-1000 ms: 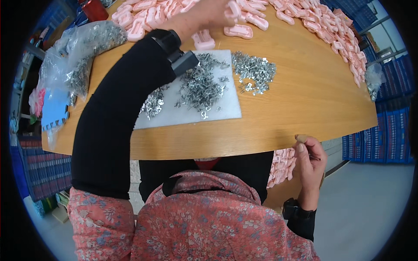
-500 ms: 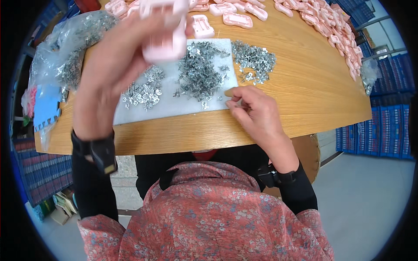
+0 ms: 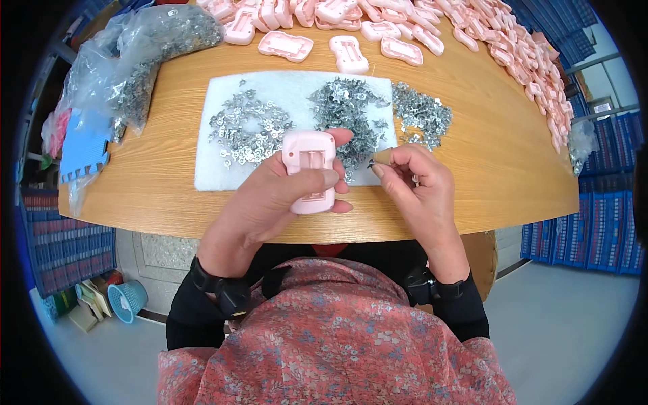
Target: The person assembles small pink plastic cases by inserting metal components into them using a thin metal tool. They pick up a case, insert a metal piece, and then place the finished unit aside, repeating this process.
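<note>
My left hand (image 3: 253, 199) is closed round a pink plastic casing (image 3: 309, 143) with slots sunk in its face, the thumb lying across it. The casing is above the near edge of a white foam sheet (image 3: 205, 177). To its right, my right hand (image 3: 428, 192) pinches a small dark metal piece (image 3: 370, 163) between thumb and forefinger, with some covering on a fingertip. Behind the hands, the sheet carries a heap of small metal clips (image 3: 347, 111) and, further left, a looser spread of flat metal pieces (image 3: 246, 128).
Another pile of metal pieces (image 3: 422, 115) lies right of the sheet on the wooden table (image 3: 499, 162). Many pink casings (image 3: 520, 64) cover the far side. At left are a plastic bag of metal parts (image 3: 145, 61) and a blue foam mat (image 3: 84, 145).
My left hand has brought the pink casing down from the far side of the table, close to my right hand. The right hand still pinches near the clip heap. The view has shifted.
</note>
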`<act>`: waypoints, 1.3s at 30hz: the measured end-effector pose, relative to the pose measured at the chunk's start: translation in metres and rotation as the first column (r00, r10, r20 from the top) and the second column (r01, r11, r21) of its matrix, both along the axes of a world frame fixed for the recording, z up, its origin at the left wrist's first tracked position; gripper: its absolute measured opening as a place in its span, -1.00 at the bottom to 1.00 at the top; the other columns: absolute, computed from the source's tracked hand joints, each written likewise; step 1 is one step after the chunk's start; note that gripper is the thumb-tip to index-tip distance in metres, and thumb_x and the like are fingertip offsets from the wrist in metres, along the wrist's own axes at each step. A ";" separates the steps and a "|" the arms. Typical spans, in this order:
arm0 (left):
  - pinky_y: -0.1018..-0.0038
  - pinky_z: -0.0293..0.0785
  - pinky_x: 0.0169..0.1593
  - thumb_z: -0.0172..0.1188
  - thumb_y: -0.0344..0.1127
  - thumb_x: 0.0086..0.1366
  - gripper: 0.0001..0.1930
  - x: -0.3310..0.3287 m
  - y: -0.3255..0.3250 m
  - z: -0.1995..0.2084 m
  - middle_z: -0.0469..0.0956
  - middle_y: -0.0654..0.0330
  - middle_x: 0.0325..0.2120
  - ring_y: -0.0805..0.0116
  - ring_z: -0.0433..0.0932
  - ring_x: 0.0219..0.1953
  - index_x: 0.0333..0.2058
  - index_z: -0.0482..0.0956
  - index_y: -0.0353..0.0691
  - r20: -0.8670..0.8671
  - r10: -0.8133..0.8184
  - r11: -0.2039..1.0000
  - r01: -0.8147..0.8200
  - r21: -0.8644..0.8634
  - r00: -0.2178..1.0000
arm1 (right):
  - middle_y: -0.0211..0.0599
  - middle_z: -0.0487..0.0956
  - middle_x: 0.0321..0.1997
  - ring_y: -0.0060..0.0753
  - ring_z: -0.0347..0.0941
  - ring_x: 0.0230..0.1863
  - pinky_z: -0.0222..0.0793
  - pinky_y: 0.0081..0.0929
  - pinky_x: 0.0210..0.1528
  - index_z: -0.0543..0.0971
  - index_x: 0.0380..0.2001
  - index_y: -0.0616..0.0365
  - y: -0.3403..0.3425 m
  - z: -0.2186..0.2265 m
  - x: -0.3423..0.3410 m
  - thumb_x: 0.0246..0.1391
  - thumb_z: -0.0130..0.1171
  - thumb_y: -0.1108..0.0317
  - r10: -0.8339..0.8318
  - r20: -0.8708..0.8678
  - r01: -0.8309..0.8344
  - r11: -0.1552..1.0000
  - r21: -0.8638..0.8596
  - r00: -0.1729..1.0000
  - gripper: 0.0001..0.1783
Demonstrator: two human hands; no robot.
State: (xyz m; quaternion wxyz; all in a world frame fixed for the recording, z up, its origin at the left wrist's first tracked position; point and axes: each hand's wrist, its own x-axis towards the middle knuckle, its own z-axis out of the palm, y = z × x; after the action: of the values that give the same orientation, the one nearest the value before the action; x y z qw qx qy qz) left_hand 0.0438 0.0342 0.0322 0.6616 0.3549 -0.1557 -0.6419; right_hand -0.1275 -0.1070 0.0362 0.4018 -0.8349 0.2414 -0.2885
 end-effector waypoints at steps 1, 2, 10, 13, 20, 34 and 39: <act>0.30 0.66 -0.08 0.23 -0.43 0.27 -0.44 -0.002 -0.002 0.000 0.56 0.22 -0.25 0.40 0.60 -0.19 0.25 0.33 -0.25 -0.001 0.000 1.000 0.000 0.005 1.000 | -0.33 0.53 -0.43 -0.54 0.47 -0.49 0.40 -0.58 -0.43 0.57 -0.36 0.25 0.002 0.003 0.000 -0.01 0.35 0.52 0.013 0.001 -0.013 1.000 -0.005 1.000 -0.85; 0.32 0.66 -0.09 0.24 -0.43 0.27 -0.44 -0.004 -0.003 -0.001 0.56 0.23 -0.25 0.41 0.60 -0.20 0.24 0.34 -0.25 -0.002 -0.001 1.000 0.001 0.010 1.000 | -0.33 0.53 -0.42 -0.54 0.47 -0.49 0.39 -0.58 -0.43 0.57 -0.36 0.25 0.003 0.005 0.001 -0.02 0.35 0.52 0.025 0.002 -0.025 1.000 -0.011 1.000 -0.85; 0.46 0.63 -0.16 0.30 -0.42 0.24 -0.45 -0.019 -0.018 -0.006 0.56 0.25 -0.26 0.45 0.60 -0.23 0.19 0.38 -0.25 0.077 0.033 0.999 -0.036 0.036 0.997 | -0.30 0.56 -0.42 -0.51 0.50 -0.52 0.41 -0.58 -0.48 0.57 -0.38 0.25 0.004 0.013 -0.005 0.00 0.34 0.54 0.102 0.020 -0.099 0.986 -0.135 0.995 -0.88; 0.48 0.61 -0.17 0.30 -0.42 0.24 -0.47 -0.024 -0.022 -0.009 0.55 0.26 -0.25 0.46 0.60 -0.26 0.19 0.39 -0.26 0.111 0.046 0.998 -0.051 0.044 0.993 | -0.28 0.59 -0.40 -0.50 0.52 -0.51 0.43 -0.58 -0.47 0.58 -0.37 0.25 0.003 0.012 -0.007 0.01 0.33 0.54 0.121 0.027 -0.116 0.983 -0.145 0.992 -0.88; 0.52 0.58 -0.20 0.27 -0.42 0.25 -0.52 -0.029 -0.027 -0.007 0.54 0.27 -0.28 0.50 0.58 -0.31 0.15 0.43 -0.28 0.183 0.070 0.994 -0.084 0.074 0.981 | -0.42 0.53 -0.47 -0.70 0.40 -0.49 0.34 -0.65 -0.44 0.56 -0.33 0.27 0.000 0.004 -0.017 0.08 0.29 0.50 0.062 -0.005 -0.059 0.972 0.226 0.998 -0.89; 0.46 0.61 -0.19 0.25 -0.45 0.19 -0.47 -0.029 -0.023 -0.016 0.52 0.31 -0.30 0.51 0.55 -0.30 0.17 0.42 -0.29 0.284 -0.018 0.994 -0.013 0.105 0.959 | -0.67 0.34 -0.54 -0.83 0.18 -0.49 0.16 -0.71 -0.46 0.48 -0.42 0.23 -0.003 0.000 -0.017 0.09 0.22 0.47 0.135 -0.133 -0.047 0.852 0.521 0.982 -0.89; 0.34 0.67 -0.21 0.15 -0.29 0.33 -0.53 -0.032 -0.021 -0.007 0.55 0.24 -0.32 0.43 0.60 -0.32 0.18 0.39 -0.30 0.221 -0.057 0.990 0.027 0.136 0.974 | -0.66 0.36 -0.54 -0.85 0.18 -0.50 0.16 -0.73 -0.46 0.50 -0.42 0.24 -0.001 0.000 -0.014 0.07 0.21 0.51 0.081 -0.045 -0.038 0.796 0.604 0.996 -0.93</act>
State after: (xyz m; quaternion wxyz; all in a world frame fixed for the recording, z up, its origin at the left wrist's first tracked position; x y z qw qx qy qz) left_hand 0.0116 0.0136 0.0255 0.6011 0.4649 -0.1938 -0.6204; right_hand -0.1412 -0.1080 0.0364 0.6466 -0.6805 0.3077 -0.1553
